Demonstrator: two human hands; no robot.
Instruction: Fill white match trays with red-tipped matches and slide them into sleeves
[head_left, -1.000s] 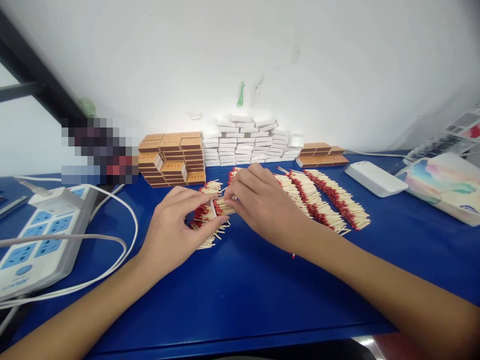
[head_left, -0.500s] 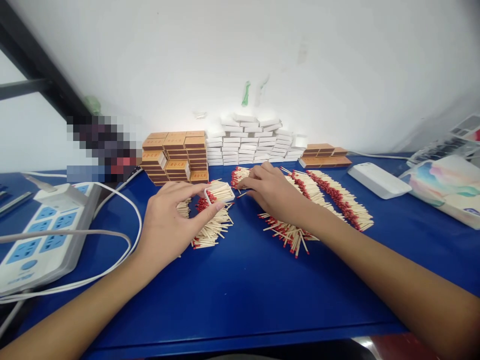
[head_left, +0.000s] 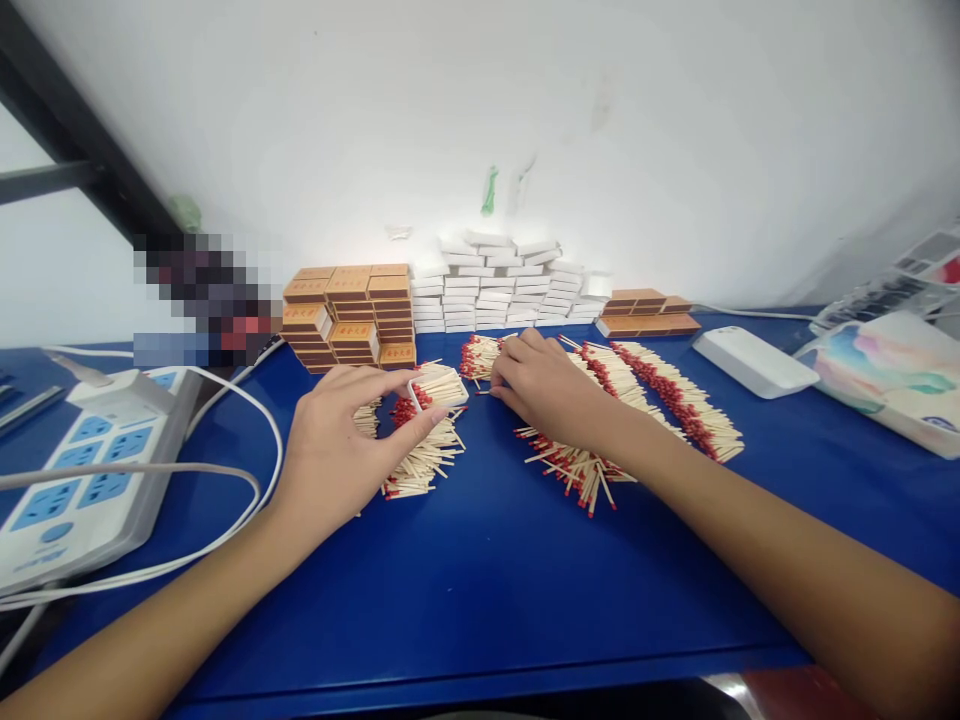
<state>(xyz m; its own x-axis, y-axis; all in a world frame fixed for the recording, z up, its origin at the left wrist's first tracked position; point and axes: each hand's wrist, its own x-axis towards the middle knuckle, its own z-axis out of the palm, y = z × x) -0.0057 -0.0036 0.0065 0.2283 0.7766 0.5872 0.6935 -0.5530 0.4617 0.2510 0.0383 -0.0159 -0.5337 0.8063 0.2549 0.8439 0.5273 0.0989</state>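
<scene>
Between thumb and index finger, my left hand (head_left: 337, 425) grips a small white matchbox tray (head_left: 448, 405), tilted and filled with wooden matches (head_left: 439, 383). Under and behind that tray lies a heap of red-tipped matches (head_left: 424, 465). My right hand (head_left: 544, 385) is low over the table, just right of the tray, its fingers curled together. A match tip shows by its fingertips, but whatever they pinch is hidden. More loose matches (head_left: 589, 480) spread beneath and beside this hand, and a small bunch (head_left: 478, 357) lies behind its fingers.
Orange-brown matchboxes (head_left: 349, 310) are stacked at the back left, white trays (head_left: 480, 285) at back centre, more boxes (head_left: 649, 312) further right. A row of matches (head_left: 686, 400) lies at right, near a white device (head_left: 754, 360). A power strip (head_left: 90, 470) with looping cables occupies the left.
My right hand has shifted slightly right, away from the tray, and its fingers have drawn in. My left hand keeps the filled tray in nearly the same place.
</scene>
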